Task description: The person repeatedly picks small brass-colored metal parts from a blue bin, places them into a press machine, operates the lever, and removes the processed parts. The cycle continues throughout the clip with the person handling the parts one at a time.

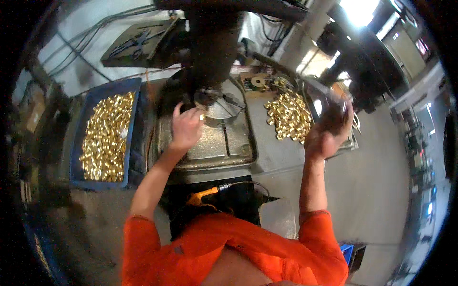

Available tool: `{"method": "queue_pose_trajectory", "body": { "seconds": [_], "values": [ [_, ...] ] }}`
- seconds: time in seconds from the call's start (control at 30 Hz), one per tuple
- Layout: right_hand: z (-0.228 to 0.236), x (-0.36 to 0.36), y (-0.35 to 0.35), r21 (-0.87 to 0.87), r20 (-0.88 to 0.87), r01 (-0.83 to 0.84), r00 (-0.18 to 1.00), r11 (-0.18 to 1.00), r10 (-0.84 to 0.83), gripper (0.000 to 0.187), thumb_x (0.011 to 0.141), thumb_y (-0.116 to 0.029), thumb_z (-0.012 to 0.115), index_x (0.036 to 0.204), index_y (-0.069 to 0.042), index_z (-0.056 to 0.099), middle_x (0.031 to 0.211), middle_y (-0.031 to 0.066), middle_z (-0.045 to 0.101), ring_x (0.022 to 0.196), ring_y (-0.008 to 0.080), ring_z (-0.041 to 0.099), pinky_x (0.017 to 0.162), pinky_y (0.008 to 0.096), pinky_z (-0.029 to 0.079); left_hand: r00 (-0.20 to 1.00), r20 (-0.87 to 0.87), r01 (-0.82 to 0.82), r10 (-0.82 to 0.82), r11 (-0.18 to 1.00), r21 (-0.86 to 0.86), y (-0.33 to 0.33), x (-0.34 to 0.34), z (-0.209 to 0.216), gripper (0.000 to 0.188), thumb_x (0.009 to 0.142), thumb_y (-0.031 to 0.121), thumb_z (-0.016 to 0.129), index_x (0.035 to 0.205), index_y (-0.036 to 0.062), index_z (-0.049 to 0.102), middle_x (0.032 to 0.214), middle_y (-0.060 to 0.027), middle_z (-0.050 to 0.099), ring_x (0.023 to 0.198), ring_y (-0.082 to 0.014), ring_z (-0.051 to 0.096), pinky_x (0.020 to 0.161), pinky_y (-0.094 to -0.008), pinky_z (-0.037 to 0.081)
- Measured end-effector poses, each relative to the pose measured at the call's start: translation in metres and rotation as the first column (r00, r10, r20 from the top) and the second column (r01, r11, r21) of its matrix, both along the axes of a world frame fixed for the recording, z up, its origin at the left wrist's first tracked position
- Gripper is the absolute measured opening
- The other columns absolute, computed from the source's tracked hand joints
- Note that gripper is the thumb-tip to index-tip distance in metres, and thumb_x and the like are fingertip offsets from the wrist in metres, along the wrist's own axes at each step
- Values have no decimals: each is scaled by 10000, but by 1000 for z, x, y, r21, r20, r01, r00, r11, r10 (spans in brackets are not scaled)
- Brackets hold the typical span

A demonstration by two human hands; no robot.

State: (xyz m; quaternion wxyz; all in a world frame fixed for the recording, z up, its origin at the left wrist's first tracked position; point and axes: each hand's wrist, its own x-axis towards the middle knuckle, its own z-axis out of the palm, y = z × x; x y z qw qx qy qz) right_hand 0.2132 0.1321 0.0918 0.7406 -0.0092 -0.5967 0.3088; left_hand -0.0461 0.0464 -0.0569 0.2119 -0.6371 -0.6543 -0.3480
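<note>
My left hand (187, 127) pinches a small brass fitting (202, 117) at the chuck (206, 97) of a drill-press-like machine (213, 52). Below them lies the machine's wet metal base (210, 143), strewn with fine brass-coloured chips. Out to the right, my right hand (329, 131) is raised, its fingers curled at the end of the machine's long lever (310, 83); motion blurs the fingertips. Many brass fittings (288, 117) are piled on the bench between the base and my right hand.
On the left stands a blue bin (75, 157) full of brass fittings (109, 138). A yellow air gun (204, 194) with a hose lies at the bench's front, close to my body. Pliers-like tools (138, 45) lie on a tray at the back left. A blue crate (347, 250) stands low at right.
</note>
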Motion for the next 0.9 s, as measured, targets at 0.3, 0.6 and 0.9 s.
{"method": "queue_pose_trajectory", "body": {
  "seconds": [0.3,0.6,0.9],
  "values": [
    [-128,-25,-40,-88,864,29,500,996,62,357,514,-120,629,870,-90,646,1056,159,561,877,349,516,787,395,433,931,-14,360,-364,924,-129,-15,82,24,368,664,92,631,1016,23,548,817,-121,603,758,-260,594,957,-500,315],
    [-129,-10,9,-378,788,-9,522,926,327,293,610,-42,556,881,-49,665,909,114,643,847,226,590,764,306,459,936,-68,321,-347,915,-244,-32,68,29,306,749,130,600,1037,35,561,654,-95,581,670,-235,587,976,-476,313],
    [-223,71,255,169,976,659,-7,733,-220,275,645,-171,599,853,-1,655,738,141,632,665,234,595,637,322,465,684,668,-157,293,953,-258,-159,-82,60,210,702,27,587,908,31,629,625,-40,560,568,-116,525,578,-260,444]
  ]
}}
